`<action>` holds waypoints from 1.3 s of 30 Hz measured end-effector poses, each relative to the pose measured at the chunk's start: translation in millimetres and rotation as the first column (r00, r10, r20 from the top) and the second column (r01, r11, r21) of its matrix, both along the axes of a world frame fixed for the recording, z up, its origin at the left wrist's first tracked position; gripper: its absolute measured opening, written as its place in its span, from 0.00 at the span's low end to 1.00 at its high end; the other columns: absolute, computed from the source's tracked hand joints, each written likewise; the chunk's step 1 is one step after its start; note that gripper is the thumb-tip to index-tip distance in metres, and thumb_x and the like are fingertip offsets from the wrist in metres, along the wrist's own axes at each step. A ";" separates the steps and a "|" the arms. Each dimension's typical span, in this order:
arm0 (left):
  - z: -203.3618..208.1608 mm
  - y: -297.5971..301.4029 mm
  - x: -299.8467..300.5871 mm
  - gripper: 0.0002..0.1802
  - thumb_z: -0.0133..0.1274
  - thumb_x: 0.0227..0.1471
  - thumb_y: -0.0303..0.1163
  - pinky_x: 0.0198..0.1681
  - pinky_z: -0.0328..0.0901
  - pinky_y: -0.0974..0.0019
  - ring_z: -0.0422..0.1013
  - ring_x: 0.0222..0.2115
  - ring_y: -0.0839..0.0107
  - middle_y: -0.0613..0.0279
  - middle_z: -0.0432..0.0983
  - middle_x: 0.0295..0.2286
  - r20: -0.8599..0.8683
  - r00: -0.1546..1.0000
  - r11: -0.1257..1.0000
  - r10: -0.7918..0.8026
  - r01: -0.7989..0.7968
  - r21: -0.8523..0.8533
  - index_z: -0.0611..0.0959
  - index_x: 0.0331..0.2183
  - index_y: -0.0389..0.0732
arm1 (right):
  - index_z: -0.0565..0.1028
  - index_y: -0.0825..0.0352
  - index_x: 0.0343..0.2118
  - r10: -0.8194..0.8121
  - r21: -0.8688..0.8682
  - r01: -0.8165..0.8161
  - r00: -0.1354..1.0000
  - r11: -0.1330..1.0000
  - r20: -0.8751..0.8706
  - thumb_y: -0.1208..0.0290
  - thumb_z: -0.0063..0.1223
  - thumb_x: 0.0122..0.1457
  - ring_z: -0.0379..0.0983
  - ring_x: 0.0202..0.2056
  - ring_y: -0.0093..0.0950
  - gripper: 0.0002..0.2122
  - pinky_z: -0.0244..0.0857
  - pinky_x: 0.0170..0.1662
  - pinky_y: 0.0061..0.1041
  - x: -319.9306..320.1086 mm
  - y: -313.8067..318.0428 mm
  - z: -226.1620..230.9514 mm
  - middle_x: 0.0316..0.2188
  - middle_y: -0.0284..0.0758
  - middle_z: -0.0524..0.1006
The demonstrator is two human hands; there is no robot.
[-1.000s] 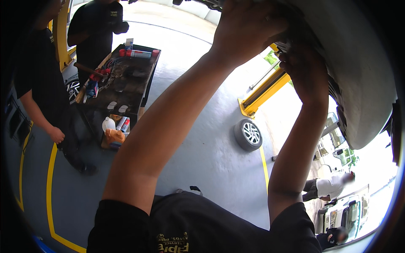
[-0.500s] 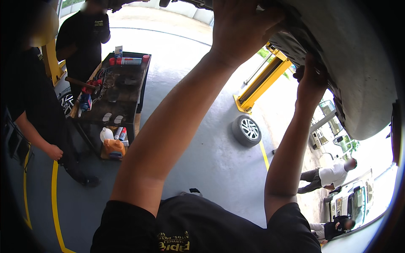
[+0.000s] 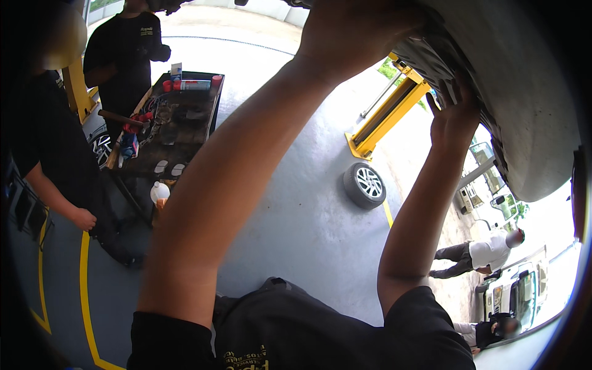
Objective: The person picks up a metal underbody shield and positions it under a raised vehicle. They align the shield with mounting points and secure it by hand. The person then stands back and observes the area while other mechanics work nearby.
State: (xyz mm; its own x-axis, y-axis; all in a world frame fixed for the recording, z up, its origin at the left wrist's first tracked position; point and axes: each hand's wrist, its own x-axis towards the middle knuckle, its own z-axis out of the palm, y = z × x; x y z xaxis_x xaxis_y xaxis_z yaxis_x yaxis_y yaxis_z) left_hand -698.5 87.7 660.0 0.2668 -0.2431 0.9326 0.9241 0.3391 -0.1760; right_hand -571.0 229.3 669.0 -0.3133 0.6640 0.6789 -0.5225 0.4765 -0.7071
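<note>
Overhead at the upper right hangs the pale body panel (image 3: 530, 123) of a raised car, with a dark, ribbed inner edge (image 3: 431, 58). My left hand (image 3: 354, 40) reaches up to the dark part of the car near the top edge; its fingers are lost in shadow, so any hold cannot be seen. Against the panel's inner edge lies my right hand (image 3: 456, 120), fingers stretched upward and thumb held apart. It seems to touch the edge, and nothing shows in its grasp.
A dark work table (image 3: 185, 129) at left carries a hammer (image 3: 123, 118), a spray can (image 3: 192, 85) and brake pads (image 3: 161, 166). Two people stand beside it. A yellow lift post (image 3: 388, 111) rises beyond a loose wheel (image 3: 365, 185). Farther right are other people and parked vehicles.
My left hand and forearm have shifted slightly left and up. My right hand has spread from a more curled shape, its thumb now out. The view has moved a little.
</note>
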 end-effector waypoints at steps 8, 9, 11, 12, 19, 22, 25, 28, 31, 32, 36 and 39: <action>-0.6 -5.2 -11.0 0.13 0.58 0.59 0.36 0.46 0.72 0.52 0.78 0.41 0.54 0.56 0.82 0.39 0.213 0.972 0.974 -0.096 0.136 -0.180 0.83 0.44 0.41 | 0.59 0.66 0.69 0.024 0.174 -0.040 0.995 0.984 0.096 0.56 0.55 0.67 0.59 0.68 0.43 0.32 0.57 0.67 0.47 6.3 23.5 -4.4 0.69 0.42 0.61; -1.8 -3.7 -12.8 0.14 0.58 0.60 0.36 0.46 0.72 0.52 0.77 0.41 0.53 0.55 0.82 0.39 0.223 0.969 0.972 -0.105 0.148 -0.185 0.83 0.45 0.41 | 0.58 0.66 0.69 -0.034 0.165 0.018 0.995 0.986 0.096 0.55 0.55 0.67 0.59 0.68 0.43 0.34 0.59 0.66 0.46 8.4 24.5 -6.6 0.69 0.43 0.61; -0.2 2.1 -16.7 0.14 0.57 0.60 0.36 0.46 0.72 0.51 0.77 0.41 0.52 0.53 0.82 0.40 0.226 0.965 0.966 -0.129 0.174 -0.191 0.82 0.45 0.39 | 0.54 0.65 0.70 -0.156 0.153 0.142 0.985 0.978 0.080 0.53 0.57 0.66 0.60 0.67 0.43 0.37 0.62 0.65 0.43 9.4 28.5 -9.0 0.68 0.45 0.62; 0.2 5.1 -18.1 0.15 0.57 0.60 0.36 0.46 0.72 0.51 0.77 0.41 0.52 0.52 0.81 0.41 0.204 0.968 0.969 -0.144 0.179 -0.170 0.81 0.46 0.38 | 0.52 0.66 0.71 -0.168 0.177 0.148 0.981 0.973 0.102 0.53 0.58 0.66 0.60 0.67 0.42 0.38 0.63 0.65 0.43 13.0 33.3 -8.8 0.68 0.45 0.61; -9.0 20.4 -17.3 0.15 0.56 0.61 0.33 0.44 0.72 0.50 0.76 0.40 0.49 0.49 0.80 0.42 0.131 0.982 0.987 -0.139 0.148 -0.061 0.79 0.47 0.36 | 0.64 0.65 0.65 -0.322 0.621 0.186 0.940 0.762 0.114 0.67 0.57 0.67 0.64 0.65 0.38 0.26 0.68 0.62 0.41 24.9 116.6 -21.3 0.68 0.44 0.59; -12.7 23.9 -16.3 0.16 0.57 0.60 0.31 0.44 0.71 0.50 0.76 0.40 0.48 0.49 0.80 0.42 0.107 0.980 0.985 -0.169 0.172 -0.018 0.79 0.48 0.36 | 0.72 0.63 0.60 -0.324 0.711 0.132 0.935 0.691 0.141 0.73 0.53 0.68 0.67 0.63 0.36 0.18 0.69 0.62 0.40 17.3 156.6 -26.5 0.66 0.43 0.61; -15.0 26.9 -14.4 0.15 0.57 0.60 0.30 0.44 0.72 0.51 0.76 0.41 0.49 0.49 0.80 0.43 0.054 0.978 0.980 -0.200 0.200 0.011 0.79 0.48 0.37 | 0.74 0.62 0.59 -0.693 0.879 0.427 0.699 0.211 -0.173 0.74 0.53 0.69 0.71 0.59 0.35 0.16 0.71 0.61 0.38 15.8 177.4 -19.9 0.62 0.43 0.67; -22.4 26.5 -8.1 0.13 0.56 0.61 0.29 0.43 0.72 0.53 0.77 0.41 0.49 0.49 0.81 0.43 0.040 0.965 0.965 -0.258 0.256 0.057 0.80 0.47 0.38 | 0.73 0.64 0.59 -0.740 0.808 0.484 0.394 -0.337 -0.545 0.72 0.54 0.68 0.74 0.56 0.35 0.17 0.73 0.59 0.36 18.2 173.4 -14.0 0.57 0.43 0.73; -31.7 20.7 -0.7 0.11 0.56 0.62 0.28 0.41 0.73 0.55 0.79 0.38 0.49 0.47 0.82 0.40 0.127 0.929 0.937 -0.348 0.342 0.064 0.81 0.46 0.37 | 0.73 0.68 0.58 -0.469 0.656 0.478 0.859 0.584 -0.208 0.69 0.56 0.68 0.76 0.54 0.35 0.18 0.76 0.53 0.36 17.2 152.5 -23.0 0.55 0.43 0.75; -34.1 18.9 1.2 0.10 0.56 0.62 0.28 0.40 0.73 0.55 0.80 0.37 0.49 0.47 0.82 0.38 0.168 0.909 0.924 -0.381 0.376 0.065 0.81 0.45 0.37 | 0.73 0.69 0.57 -0.139 0.367 0.183 0.980 0.912 -0.142 0.68 0.56 0.68 0.77 0.53 0.35 0.18 0.77 0.51 0.36 18.0 145.5 -27.4 0.55 0.42 0.75; -32.1 14.1 1.4 0.12 0.57 0.61 0.30 0.34 0.72 0.53 0.80 0.30 0.47 0.44 0.82 0.31 0.435 0.808 0.901 -0.396 0.433 0.015 0.81 0.44 0.35 | 0.72 0.71 0.57 -0.274 0.377 0.287 0.958 0.881 -0.087 0.63 0.57 0.68 0.77 0.52 0.36 0.21 0.77 0.45 0.34 18.9 135.2 -34.0 0.54 0.43 0.76; -17.6 18.5 -4.7 0.13 0.58 0.60 0.32 0.32 0.71 0.52 0.79 0.29 0.46 0.42 0.81 0.28 0.540 0.791 0.941 -0.289 0.338 0.009 0.82 0.42 0.34 | 0.73 0.69 0.58 -0.291 0.366 0.249 0.954 0.897 0.064 0.61 0.56 0.68 0.78 0.50 0.36 0.21 0.77 0.44 0.32 9.4 150.5 -28.1 0.55 0.43 0.75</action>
State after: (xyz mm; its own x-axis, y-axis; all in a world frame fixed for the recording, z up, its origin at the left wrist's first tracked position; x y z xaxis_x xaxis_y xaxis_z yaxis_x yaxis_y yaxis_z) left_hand -703.2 106.3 642.4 -0.3475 -0.1423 0.9268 0.9350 0.0216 0.3539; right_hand -561.6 379.8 640.8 -0.2446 0.4602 0.8534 -0.2641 0.8153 -0.5153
